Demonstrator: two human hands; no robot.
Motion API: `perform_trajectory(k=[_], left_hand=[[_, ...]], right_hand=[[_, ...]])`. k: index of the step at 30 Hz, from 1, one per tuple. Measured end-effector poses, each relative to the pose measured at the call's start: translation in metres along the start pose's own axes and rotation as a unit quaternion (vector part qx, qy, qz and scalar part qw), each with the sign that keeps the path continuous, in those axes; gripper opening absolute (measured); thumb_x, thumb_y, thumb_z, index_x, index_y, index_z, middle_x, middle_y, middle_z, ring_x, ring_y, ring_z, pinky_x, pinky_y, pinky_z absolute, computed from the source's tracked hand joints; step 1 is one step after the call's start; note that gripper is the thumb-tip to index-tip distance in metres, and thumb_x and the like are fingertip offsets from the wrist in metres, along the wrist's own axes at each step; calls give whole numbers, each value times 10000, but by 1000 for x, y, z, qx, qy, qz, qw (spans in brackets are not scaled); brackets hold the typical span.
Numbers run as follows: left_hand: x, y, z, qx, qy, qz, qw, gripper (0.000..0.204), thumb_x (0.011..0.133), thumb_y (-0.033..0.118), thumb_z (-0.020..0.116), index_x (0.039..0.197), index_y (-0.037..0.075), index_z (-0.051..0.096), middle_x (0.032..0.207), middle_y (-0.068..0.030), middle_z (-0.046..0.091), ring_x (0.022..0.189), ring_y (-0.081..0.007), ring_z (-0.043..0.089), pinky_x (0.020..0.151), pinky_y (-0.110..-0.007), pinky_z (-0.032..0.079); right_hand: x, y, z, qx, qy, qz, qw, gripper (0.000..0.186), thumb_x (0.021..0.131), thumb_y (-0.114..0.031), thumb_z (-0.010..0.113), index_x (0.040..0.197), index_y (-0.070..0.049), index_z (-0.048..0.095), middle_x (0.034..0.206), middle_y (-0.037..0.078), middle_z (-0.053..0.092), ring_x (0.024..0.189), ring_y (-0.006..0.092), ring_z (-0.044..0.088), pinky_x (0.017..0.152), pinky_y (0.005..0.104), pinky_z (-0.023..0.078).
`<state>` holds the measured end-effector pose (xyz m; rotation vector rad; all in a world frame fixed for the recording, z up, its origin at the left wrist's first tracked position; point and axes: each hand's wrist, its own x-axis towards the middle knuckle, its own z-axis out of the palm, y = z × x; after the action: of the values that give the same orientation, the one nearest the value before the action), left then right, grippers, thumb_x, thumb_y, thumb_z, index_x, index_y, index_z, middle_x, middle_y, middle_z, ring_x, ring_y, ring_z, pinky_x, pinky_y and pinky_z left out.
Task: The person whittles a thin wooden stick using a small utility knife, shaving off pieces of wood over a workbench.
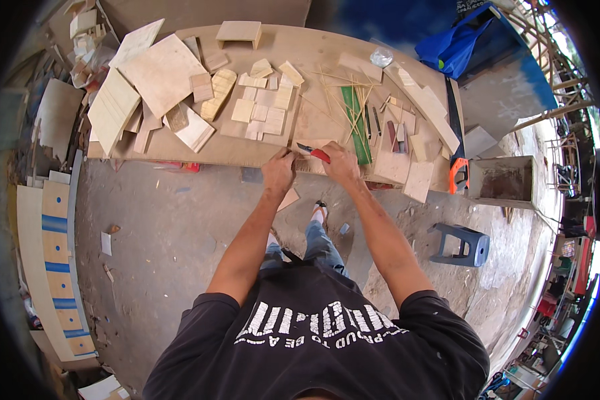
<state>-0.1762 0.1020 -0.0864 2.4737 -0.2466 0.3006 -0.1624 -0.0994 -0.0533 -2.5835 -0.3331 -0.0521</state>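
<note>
At the near edge of the wooden workbench [300, 45], my right hand [342, 164] is closed around a red utility knife [320, 155]. The knife's dark front end points left, toward my other hand. Just left of it, my left hand [279, 169] is closed with its fingers pinched together at the bench edge; what they hold, if anything, is too small to make out. Beyond my hands lies a flat board bearing several small pale wood blocks [259, 113]. Thin bamboo sticks [333, 87] are scattered over and around a green strip [357, 127] beyond my right hand.
Plywood sheets [161, 77] and offcuts pile up on the bench's left. At its right lie long wood strips [433, 110], pens and a saw with an orange handle [459, 176]. A blue-grey stool [461, 245] stands on the floor, near a box [503, 181].
</note>
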Motion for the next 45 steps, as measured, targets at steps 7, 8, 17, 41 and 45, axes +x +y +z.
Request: perform_trajectory(k=[7, 8, 17, 41, 45], left_hand=[[13, 8, 8, 42, -31, 35, 998, 146, 833, 109, 599, 934, 152, 695, 911, -42, 623, 824, -278, 679, 676, -408, 555], [14, 9, 9, 45, -42, 39, 997, 155, 833, 112, 597, 944, 151, 697, 908, -46, 617, 825, -278, 678, 678, -408, 557], [23, 15, 7, 5, -61, 43, 997, 112, 904, 175, 636, 962, 139, 725, 937, -35, 659, 840, -282, 678, 695, -413, 544], [-15, -19, -11, -142, 21, -97, 985, 171, 903, 117, 665, 1057, 63, 717, 1002, -107, 693, 854, -332, 680, 729, -401, 537], [-6, 1, -32, -140, -15, -112, 984, 210, 888, 121, 688, 1088, 58, 709, 1030, -116, 691, 871, -333, 681, 737, -400, 535]], right_hand=[[0, 9, -11, -19, -16, 8, 1000, 257, 790, -91, 698, 1047, -103, 689, 1064, 81, 662, 948, 367, 656, 785, 468, 538], [-1, 11, -13, -21, -26, 12, 999, 265, 789, -90, 699, 1053, -104, 688, 1064, 80, 662, 948, 367, 655, 783, 469, 538], [5, 15, -9, 91, 36, 21, 995, 202, 827, -98, 686, 1029, -86, 698, 999, 115, 669, 919, 369, 660, 757, 445, 539], [23, 80, -75, -79, 53, 222, 970, 255, 898, -173, 589, 1123, -73, 653, 1006, 208, 714, 939, 400, 689, 815, 496, 534], [46, 2, -58, 114, -140, 133, 975, 209, 885, -211, 598, 963, -36, 683, 892, 213, 702, 859, 378, 687, 758, 427, 531]])
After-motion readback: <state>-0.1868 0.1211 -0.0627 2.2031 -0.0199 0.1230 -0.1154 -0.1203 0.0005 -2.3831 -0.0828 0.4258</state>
